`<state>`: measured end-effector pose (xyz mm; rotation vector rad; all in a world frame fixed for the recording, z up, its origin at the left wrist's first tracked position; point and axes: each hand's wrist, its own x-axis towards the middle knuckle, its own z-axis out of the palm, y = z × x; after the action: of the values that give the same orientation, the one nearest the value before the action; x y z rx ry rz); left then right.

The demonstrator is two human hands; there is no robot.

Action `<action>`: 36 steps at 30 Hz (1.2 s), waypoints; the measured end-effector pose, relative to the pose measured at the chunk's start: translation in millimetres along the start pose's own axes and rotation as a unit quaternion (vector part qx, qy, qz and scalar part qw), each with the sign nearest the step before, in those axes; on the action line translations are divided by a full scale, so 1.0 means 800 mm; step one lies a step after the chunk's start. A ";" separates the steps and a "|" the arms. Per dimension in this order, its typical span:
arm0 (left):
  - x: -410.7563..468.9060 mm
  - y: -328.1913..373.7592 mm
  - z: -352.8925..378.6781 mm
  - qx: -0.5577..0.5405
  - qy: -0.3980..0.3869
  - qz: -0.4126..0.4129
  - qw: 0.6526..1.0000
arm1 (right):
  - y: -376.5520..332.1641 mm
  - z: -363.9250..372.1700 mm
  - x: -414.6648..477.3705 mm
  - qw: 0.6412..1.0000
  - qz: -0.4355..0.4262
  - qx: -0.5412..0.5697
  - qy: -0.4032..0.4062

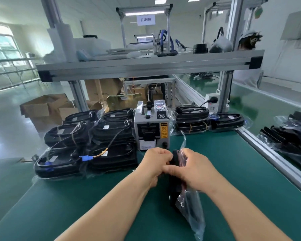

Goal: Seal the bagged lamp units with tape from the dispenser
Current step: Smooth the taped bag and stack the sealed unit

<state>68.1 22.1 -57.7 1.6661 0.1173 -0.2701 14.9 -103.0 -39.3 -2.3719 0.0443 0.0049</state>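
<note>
Bagged lamp unit (174, 192): black, in a clear plastic bag, standing on edge at lower centre of frame on the green table mat (241, 180). Left hand (155, 161) and right hand (194, 170) both curl round its upper end, gripping it. Tape dispenser (152, 131): just behind, centre. Stacked bagged units (87, 141): centre left.

lamp unit (174, 186): black, upright on edge, half inside loose clear bag (189, 211), gripped by left hand (155, 162) and right hand (194, 169) | tape dispenser (151, 131): grey box, upright on green worktop (94, 206), just behind | bagged units: stacked left (87, 141) and right (192, 119) of dispenser
</note>
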 end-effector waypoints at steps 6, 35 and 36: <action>-0.060 -0.029 -0.044 0.022 0.003 0.051 0.998 | -0.025 -0.001 -0.025 0.980 -0.069 -0.147 -0.113; -0.106 -0.103 -0.432 -0.140 0.374 -0.021 0.916 | -0.226 0.242 -0.011 0.979 -0.170 0.068 -0.085; -0.100 -0.104 -0.437 -0.143 0.380 -0.028 0.913 | -0.217 0.246 -0.008 0.985 -0.143 0.074 -0.066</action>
<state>8.7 384.4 -86.3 1.3931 0.7538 0.3583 16.1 158.7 -60.0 -2.2048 -0.3477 0.0208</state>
